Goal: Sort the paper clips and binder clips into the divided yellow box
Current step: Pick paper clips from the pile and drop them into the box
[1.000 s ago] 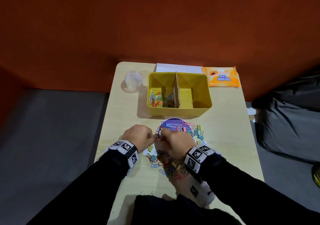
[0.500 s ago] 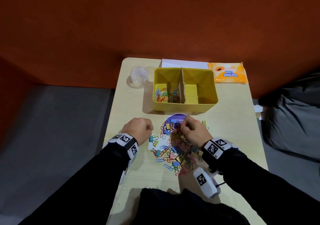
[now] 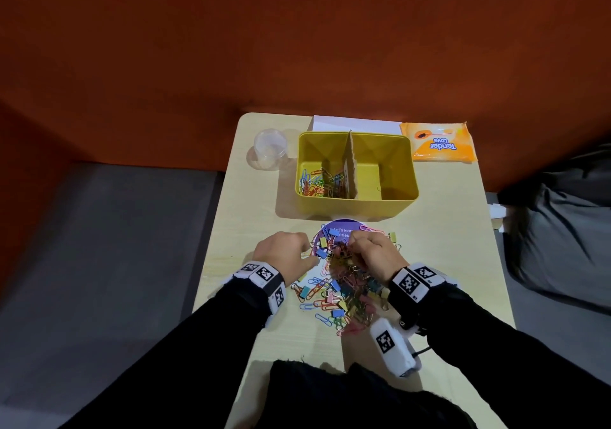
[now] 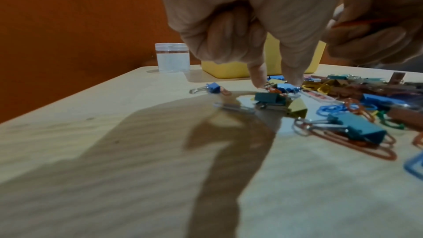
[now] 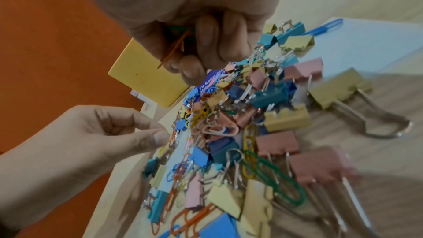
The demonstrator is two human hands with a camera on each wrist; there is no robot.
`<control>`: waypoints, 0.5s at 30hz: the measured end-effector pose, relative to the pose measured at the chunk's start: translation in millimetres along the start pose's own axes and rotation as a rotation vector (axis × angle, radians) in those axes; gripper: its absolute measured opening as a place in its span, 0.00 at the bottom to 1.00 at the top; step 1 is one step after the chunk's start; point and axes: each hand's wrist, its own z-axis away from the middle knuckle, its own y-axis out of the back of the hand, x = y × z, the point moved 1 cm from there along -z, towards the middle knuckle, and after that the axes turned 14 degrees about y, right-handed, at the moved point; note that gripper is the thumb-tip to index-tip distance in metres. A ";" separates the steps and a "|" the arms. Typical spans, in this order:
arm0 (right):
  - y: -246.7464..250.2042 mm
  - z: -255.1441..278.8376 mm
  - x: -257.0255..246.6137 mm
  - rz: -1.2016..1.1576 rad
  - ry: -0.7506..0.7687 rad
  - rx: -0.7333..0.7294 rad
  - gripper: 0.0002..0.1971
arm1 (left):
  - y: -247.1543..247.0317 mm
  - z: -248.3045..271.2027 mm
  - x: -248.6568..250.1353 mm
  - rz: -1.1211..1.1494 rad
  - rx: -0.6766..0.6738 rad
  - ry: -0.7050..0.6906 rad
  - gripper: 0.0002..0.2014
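The divided yellow box (image 3: 355, 203) stands at the table's far middle. Its left compartment holds several coloured paper clips (image 3: 317, 183); its right one looks almost bare. A mixed pile of paper clips and binder clips (image 3: 342, 288) lies in front of it, between my hands. My right hand (image 3: 352, 241) hovers over the pile's far part, its fingers curled round orange and green paper clips (image 5: 177, 46). My left hand (image 4: 277, 80) reaches its thumb and forefinger down onto small clips (image 4: 282, 86) at the pile's left edge. Whether they grip one is hidden.
A clear plastic jar (image 3: 269, 149) stands left of the box. An orange tissue pack (image 3: 441, 142) and white paper (image 3: 357, 124) lie at the back. A purple round card (image 3: 344, 228) sits under the pile. A white tagged device (image 3: 391, 346) lies near the front edge.
The hands, close together a second ago, have parted. My left hand has come back rightward to the pile's edge. My right hand stays over the pile holding paper clips.
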 end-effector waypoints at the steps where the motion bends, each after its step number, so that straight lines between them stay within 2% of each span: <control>1: 1.1 0.4 -1.1 -0.056 -0.012 -0.016 0.16 | 1.3 -0.4 3.9 -0.009 0.011 0.007 0.21; 3: 3.6 0.9 -5.4 -0.126 -0.012 -0.057 0.18 | 3.1 -2.0 9.9 -0.033 0.027 0.013 0.21; 7: 7.8 -2.7 -7.5 -0.155 -0.016 -0.057 0.14 | 5.1 -8.0 15.0 -0.042 0.025 0.026 0.13; 12: 4.6 -9.8 -7.7 -0.182 -0.116 -0.011 0.20 | 2.9 -12.8 13.6 0.004 -0.013 0.059 0.08; 15: 4.7 -10.7 -7.6 -0.205 -0.163 -0.023 0.18 | -1.8 -17.5 9.6 0.076 -0.038 0.077 0.04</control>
